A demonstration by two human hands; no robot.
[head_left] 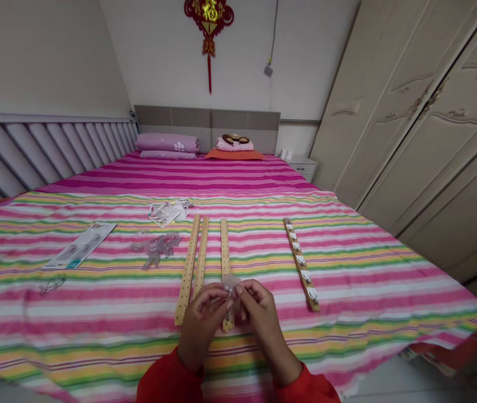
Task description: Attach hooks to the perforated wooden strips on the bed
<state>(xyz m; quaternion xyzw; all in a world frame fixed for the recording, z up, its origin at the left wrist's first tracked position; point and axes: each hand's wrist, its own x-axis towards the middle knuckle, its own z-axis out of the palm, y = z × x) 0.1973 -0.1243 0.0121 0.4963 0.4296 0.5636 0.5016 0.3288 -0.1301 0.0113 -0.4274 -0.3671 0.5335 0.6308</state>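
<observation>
- Pinching, between my two hands: one small translucent plastic piece (230, 281), rounded at its far end. Position: above the near half of the lone perforated strip (225, 246), pale wood, landmark for every place below.
- My left hand (202, 319): thumb and forefinger closed on the piece, other fingers curled. Position: just left of the lone perforated strip, near half.
- My right hand (259, 307): thumb and forefinger closed on the piece's other side. Position: just right of the strip.
- Paired perforated strips (188, 270), two, pale wood, lying close together. Position: left of the lone perforated strip, near it.
- Brown wooden strip (302, 268), one, bearing a row of six white hook-like fittings. Position: well to the strip's right.
- Heap of translucent pieces (160, 246). Position: left of the strip, past the pair.
- Clear packets (171, 211), some with white parts; contents too small to tell. Position: left of the strip's far end.
- Packaging card (81, 246), pale, one. Position: far left of the strip.
- Striped bedsheet (137, 347), multicoloured. Position: under the strip.
</observation>
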